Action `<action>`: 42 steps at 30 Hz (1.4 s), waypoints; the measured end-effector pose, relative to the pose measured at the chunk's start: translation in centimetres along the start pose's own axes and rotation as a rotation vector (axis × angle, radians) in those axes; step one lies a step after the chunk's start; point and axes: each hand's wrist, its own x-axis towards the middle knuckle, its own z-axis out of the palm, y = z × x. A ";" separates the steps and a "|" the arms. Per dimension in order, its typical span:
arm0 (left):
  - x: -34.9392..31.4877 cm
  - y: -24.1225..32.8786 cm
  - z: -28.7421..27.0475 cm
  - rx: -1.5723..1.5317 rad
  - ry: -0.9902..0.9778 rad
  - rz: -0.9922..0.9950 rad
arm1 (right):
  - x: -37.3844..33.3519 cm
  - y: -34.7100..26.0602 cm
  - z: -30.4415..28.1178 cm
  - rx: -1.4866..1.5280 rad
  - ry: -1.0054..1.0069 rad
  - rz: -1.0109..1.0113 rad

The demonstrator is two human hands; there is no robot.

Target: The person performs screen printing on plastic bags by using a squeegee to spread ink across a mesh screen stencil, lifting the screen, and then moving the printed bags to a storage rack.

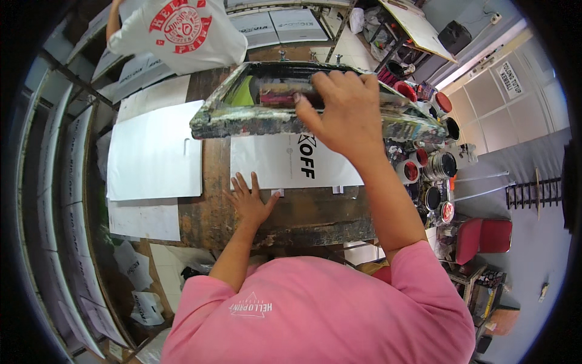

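Observation:
My left hand (250,205) lies with its fingers spread at the near left corner of a white printed sheet or flat bag (260,167), which bears black lettering. Above the sheet's far part, a paint-stained screen printing frame (242,123) is tilted, its near edge raised. My right hand (347,115) reaches over that near edge, fingers curled round a squeegee (277,97) inside the frame; the palm hides part of the grip. Left of the sheet, a stack of blank white sheets or bags (151,151) rests on the stained wooden table (212,215).
Ink tubs and cans (439,164) crowd the table's right side. Racks of printed white pieces (76,176) stand along the left. Across the table is another person in a white shirt (182,42). A red chair (483,235) stands at the right.

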 end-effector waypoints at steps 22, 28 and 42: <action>4.9 0.5 -8.8 -0.932 0.627 0.032 | 1.1 0.4 -0.2 -0.003 0.070 -0.013; 4.4 -14.3 -8.9 -1.061 0.570 -0.158 | 1.6 0.4 -0.6 0.002 -0.007 0.019; 12.4 -28.1 -18.2 -0.114 0.764 -0.277 | 3.6 0.5 -0.8 0.016 -0.063 0.075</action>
